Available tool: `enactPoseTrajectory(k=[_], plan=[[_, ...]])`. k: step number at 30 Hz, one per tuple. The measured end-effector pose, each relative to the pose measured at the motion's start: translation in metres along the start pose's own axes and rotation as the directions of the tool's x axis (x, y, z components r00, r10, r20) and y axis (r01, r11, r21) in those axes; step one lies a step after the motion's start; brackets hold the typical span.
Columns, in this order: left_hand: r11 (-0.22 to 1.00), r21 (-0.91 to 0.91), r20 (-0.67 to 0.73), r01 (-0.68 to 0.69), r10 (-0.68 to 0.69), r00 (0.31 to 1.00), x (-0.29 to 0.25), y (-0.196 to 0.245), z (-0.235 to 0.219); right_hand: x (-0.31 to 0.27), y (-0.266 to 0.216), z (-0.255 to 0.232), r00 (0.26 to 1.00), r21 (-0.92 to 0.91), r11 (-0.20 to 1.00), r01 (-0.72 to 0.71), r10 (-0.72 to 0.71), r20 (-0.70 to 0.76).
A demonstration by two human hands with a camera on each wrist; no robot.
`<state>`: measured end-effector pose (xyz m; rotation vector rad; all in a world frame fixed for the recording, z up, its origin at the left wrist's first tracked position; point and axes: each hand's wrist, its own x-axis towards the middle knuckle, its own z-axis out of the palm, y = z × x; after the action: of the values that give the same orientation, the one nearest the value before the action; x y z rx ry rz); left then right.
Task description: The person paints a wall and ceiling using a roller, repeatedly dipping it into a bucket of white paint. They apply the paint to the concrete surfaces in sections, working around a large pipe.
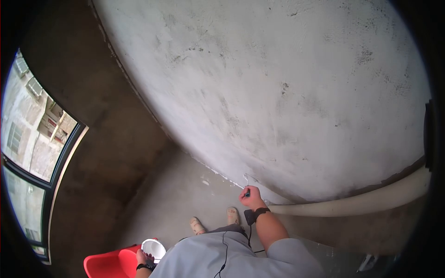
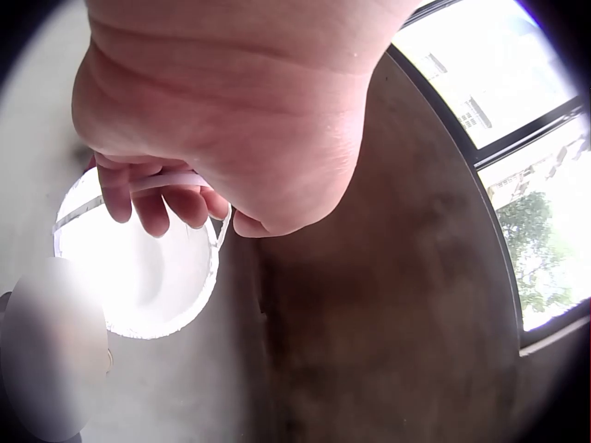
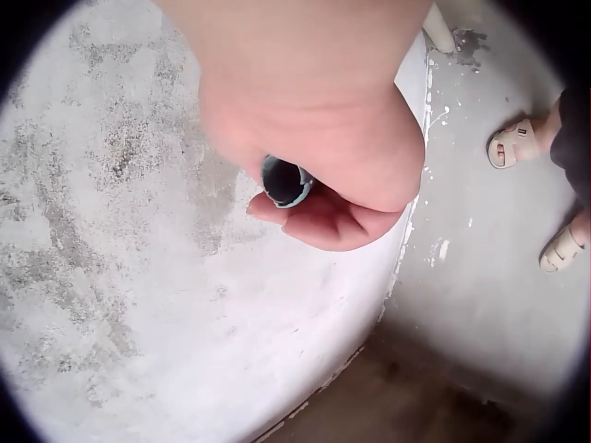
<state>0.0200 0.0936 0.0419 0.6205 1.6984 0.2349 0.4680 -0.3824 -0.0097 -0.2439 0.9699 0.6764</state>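
Observation:
My right hand (image 1: 252, 198) grips the dark green tube handle of a paint roller (image 1: 248, 192) low beside the whitened wall (image 1: 287, 102). A thin bent metal rod runs from the handle toward the wall's foot; its white end blends into the wall. In the right wrist view the handle's hollow butt (image 3: 285, 181) shows inside the curled fingers (image 3: 332, 221). My left hand (image 1: 145, 257) carries a white bucket (image 1: 153, 250) at my left side. Its fingers (image 2: 152, 214) are hooked around the bucket's white handle (image 2: 171, 180). The bucket's inside looks bright white.
A red plastic chair (image 1: 103, 265) stands at my left, close to the bucket. A pale pipe (image 1: 352, 204) runs along the wall at the right. White spots mark the grey floor (image 1: 185, 185) by the wall's base. A dark wall (image 1: 92, 139) with a window (image 1: 37, 125) rises at left.

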Motion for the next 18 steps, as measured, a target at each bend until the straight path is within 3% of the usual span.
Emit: enactPoseTrajectory(k=[3,5,9,12,14,18], plan=[[1.000,0.009,0.008,0.028,-0.028,1.000,0.046,0.001,-0.004,-0.016,-0.002,0.013,0.999,-0.069,0.997,0.034,-0.037,-0.033],[0.999,0.025,0.035,0.032,-0.033,0.999,0.058,0.004,-0.002,-0.026,-0.004,0.019,0.991,-0.080,0.996,0.028,-0.038,-0.125],[0.997,0.081,0.038,0.007,-0.010,0.999,0.060,0.012,0.014,-0.061,0.005,0.039,0.983,-0.045,0.993,0.111,-0.116,-0.140],[0.995,0.104,0.052,0.011,-0.017,0.998,0.034,0.022,0.039,-0.080,0.009,0.043,0.991,-0.008,0.992,0.126,-0.126,-0.035],[0.990,0.137,0.096,0.021,-0.035,0.995,0.040,0.025,0.051,-0.101,0.019,0.048,0.991,-0.130,0.982,0.134,-0.132,0.026],[0.975,0.221,0.134,0.016,-0.046,0.990,0.058,0.029,0.085,-0.137,0.043,0.052,0.972,-0.206,0.950,0.235,-0.234,0.028]])
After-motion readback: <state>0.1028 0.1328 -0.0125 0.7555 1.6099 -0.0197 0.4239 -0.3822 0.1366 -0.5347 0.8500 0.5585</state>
